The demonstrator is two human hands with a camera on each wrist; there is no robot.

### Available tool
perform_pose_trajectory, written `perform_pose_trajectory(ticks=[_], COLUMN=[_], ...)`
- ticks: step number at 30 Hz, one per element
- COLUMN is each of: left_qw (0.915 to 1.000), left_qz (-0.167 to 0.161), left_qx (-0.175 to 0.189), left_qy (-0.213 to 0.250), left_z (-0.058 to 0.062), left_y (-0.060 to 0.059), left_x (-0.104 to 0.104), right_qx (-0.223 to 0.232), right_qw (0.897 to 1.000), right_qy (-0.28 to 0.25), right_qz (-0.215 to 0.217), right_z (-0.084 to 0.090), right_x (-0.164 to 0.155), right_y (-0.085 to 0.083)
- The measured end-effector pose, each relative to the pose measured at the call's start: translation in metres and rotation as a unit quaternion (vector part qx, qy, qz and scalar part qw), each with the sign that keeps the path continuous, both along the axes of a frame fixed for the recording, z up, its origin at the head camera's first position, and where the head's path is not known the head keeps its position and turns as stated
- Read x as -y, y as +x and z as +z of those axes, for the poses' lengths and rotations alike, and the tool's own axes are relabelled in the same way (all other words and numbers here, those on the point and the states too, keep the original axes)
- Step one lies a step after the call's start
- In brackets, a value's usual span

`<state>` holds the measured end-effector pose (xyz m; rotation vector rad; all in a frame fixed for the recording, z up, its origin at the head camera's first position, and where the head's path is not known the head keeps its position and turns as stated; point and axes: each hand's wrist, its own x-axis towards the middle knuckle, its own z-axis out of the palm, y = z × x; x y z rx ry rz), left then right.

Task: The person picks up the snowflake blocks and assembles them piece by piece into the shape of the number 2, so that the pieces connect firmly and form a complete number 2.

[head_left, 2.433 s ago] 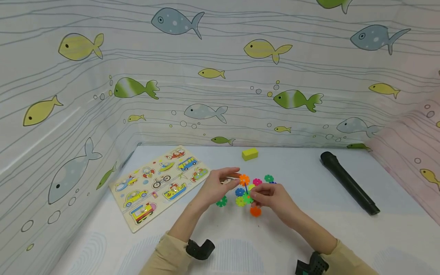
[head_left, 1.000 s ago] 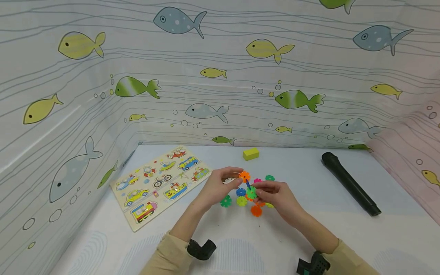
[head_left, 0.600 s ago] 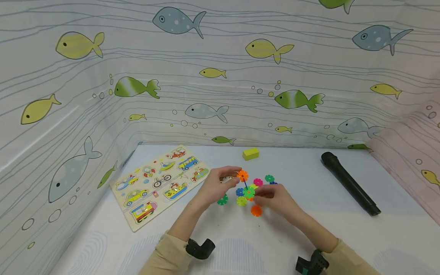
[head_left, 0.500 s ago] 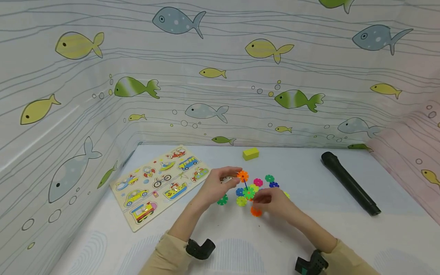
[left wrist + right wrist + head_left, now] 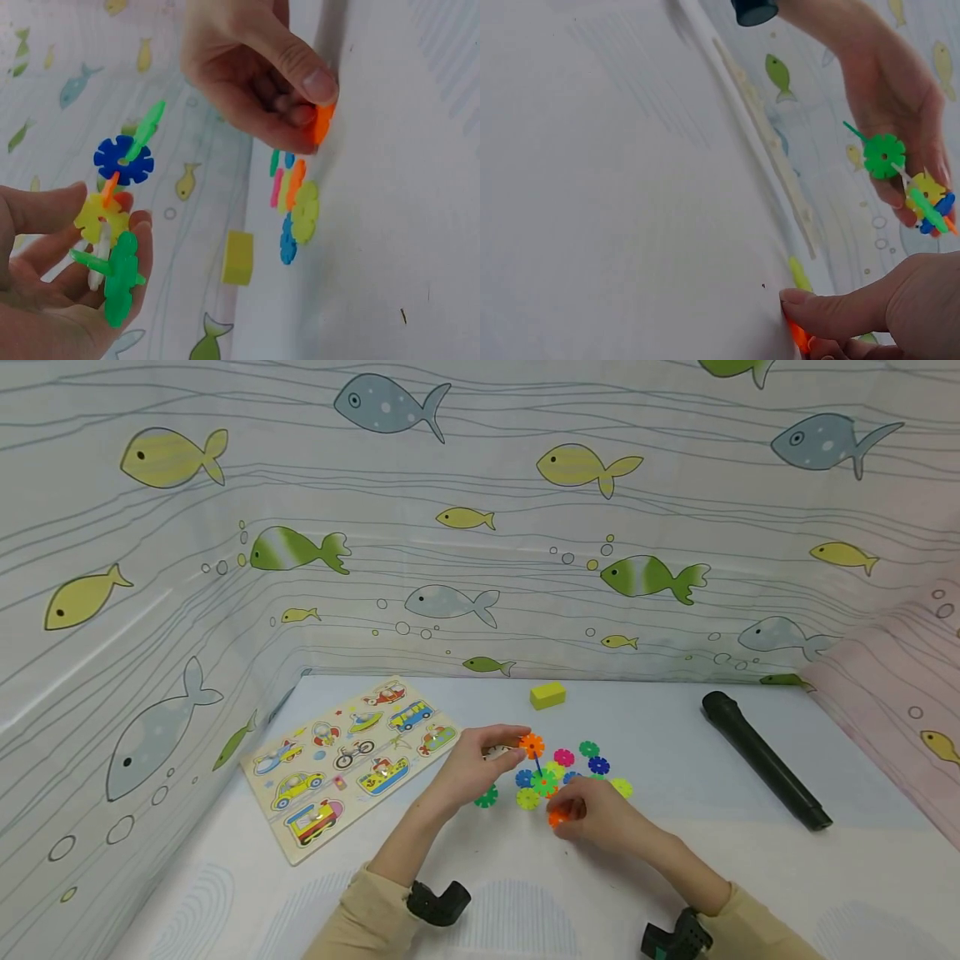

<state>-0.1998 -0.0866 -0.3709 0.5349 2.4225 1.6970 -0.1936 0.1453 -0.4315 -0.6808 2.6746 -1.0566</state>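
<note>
One blue disc (image 5: 112, 154): left-wrist broadside, head edgewise

Over on the left, the left hand (image 5: 49, 300) has a linked chain (image 5: 116, 225) of notched discs in its fingers, gripping it about the yellow disc (image 5: 88, 216); an edge-on orange disc (image 5: 110, 189) joins that to a blue disc (image 5: 111, 154), with a light green disc (image 5: 151, 124) at the end towards the right hand (image 5: 247, 71); a white disc (image 5: 96, 270) and a deep green disc (image 5: 121, 277) make up the other end; on the right, the right hand pinches a single orange disc (image 5: 325, 122) close above the white table (image 5: 397, 195); loose discs (image 5: 305, 214) cluster between the hands, a yellow block (image 5: 238, 259) farther off, nearer the fish-printed backdrop (image 5: 180, 277).
</note>
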Motion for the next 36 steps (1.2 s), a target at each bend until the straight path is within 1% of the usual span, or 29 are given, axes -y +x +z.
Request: perform_pose_trajectory(ticks=[10,16,20,23,26,30,33,36], left_qw=[0.9999,0.9999,0.9998,0.9998,0.9999,0.9996,0.9992,0.9986], left_qz=[-0.001,0.003,0.005,0.009,0.013,0.026,0.038,0.048], left_qx=[-0.008,-0.008,-0.014,-0.011,-0.009,-0.003,-0.002,-0.011], left_qy=[-0.01,-0.012,-0.016,-0.011,-0.002,0.004,0.011,0.021], left_z=[-0.001,-0.001,-0.001,-0.001,-0.002,-0.002,-0.002,-0.002], left_y=[-0.001,0.0,0.0,-0.001,-0.001,-0.002,-0.002,-0.002], left_x=[-0.001,0.0,-0.001,-0.001,0.0,0.0,-0.001,-0.001], right_qx=[-0.001,-0.002,-0.003,0.011,0.041,0.105,0.144,0.162], right_qw=[1.0,1.0,0.999,0.998,0.992,0.979,0.967,0.961], right_qy=[0.014,0.009,-0.016,-0.054,-0.105,-0.17,-0.203,-0.221], right_qz=[-0.023,-0.02,-0.029,-0.043,-0.048,-0.048,-0.046,-0.041], right_z=[-0.001,-0.001,0.001,0.003,0.007,0.013,0.017,0.019], right_x=[0.001,0.002,0.002,0.003,0.002,0.0,-0.001,-0.001], right_y=[0.0,0.002,0.002,0.001,0.0,-0.001,-0.001,-0.001])
